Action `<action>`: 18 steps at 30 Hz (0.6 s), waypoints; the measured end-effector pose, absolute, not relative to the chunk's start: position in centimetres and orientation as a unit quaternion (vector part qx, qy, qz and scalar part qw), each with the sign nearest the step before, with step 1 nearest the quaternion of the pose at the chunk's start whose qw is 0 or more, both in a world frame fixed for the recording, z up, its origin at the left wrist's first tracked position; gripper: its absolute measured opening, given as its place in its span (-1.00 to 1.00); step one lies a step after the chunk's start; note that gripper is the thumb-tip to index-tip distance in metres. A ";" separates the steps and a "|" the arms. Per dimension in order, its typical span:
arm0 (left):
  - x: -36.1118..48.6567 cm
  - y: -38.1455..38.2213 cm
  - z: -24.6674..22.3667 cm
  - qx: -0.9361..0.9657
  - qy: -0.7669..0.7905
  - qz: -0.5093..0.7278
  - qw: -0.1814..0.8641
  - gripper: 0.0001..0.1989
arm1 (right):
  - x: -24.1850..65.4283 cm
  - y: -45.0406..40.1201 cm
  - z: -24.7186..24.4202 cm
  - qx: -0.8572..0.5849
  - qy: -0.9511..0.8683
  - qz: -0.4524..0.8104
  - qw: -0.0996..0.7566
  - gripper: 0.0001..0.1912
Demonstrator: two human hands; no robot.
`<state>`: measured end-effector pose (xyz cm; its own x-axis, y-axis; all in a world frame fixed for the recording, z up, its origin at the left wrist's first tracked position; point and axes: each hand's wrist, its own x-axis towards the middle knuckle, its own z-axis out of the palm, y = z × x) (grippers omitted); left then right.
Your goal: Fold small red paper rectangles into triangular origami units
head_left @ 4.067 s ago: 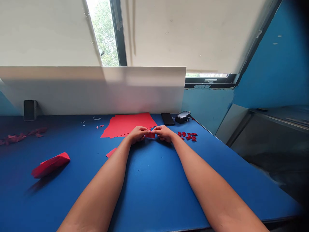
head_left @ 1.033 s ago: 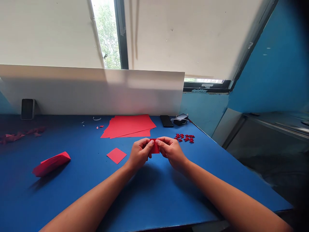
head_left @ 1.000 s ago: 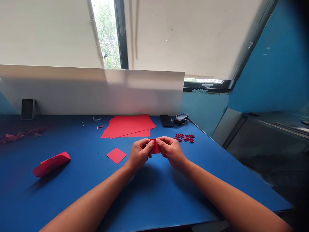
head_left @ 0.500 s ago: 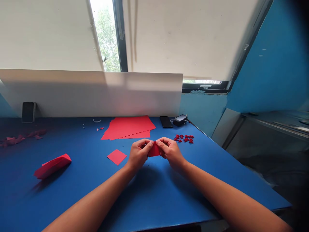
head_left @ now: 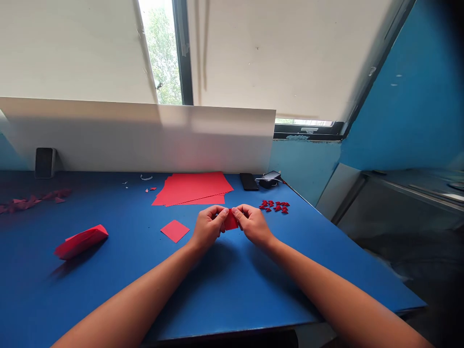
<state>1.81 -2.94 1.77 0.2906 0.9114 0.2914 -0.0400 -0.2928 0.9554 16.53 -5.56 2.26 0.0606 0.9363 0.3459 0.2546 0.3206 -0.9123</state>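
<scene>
Between my two hands is a small piece of red paper (head_left: pixel 231 221), held above the blue table (head_left: pixel 224 290). My left hand (head_left: pixel 210 226) pinches its left side, thumb on top. My right hand (head_left: pixel 253 225) pinches the right side the same way. The fingers hide the paper's edges, so I cannot tell how it is folded. A flat red paper square (head_left: pixel 175 231) lies just left of my left hand. Beyond my right hand sits a group of small folded red paper pieces (head_left: pixel 275 206).
Large red sheets (head_left: pixel 195 187) lie stacked at the back. Right of them are a black phone (head_left: pixel 248 181) and a dark device with a cable (head_left: pixel 270 180). A folded red paper (head_left: pixel 81 242) and scattered red pieces (head_left: pixel 32 201) are on the left. Another phone-like device (head_left: pixel 45 163) stands upright behind.
The view has shifted slightly. Both hands keep their pinch on the red paper, with the fingers a little closer together. Nothing else on the table has visibly moved.
</scene>
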 end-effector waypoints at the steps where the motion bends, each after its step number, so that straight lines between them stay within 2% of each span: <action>1: 1.8 -2.9 1.8 0.638 0.341 0.491 0.486 -0.69 | 16.6 -5.5 2.2 -0.491 -0.616 0.310 0.532 -0.61; 10: 1.7 -3.1 2.4 0.629 0.352 0.510 0.471 -0.72 | 16.5 -5.1 1.5 -0.512 -0.658 0.243 0.496 -0.60; 18: 1.8 -2.6 1.6 0.632 0.365 0.513 0.453 -0.72 | 16.6 -5.0 1.0 -0.516 -0.717 0.166 0.438 -0.70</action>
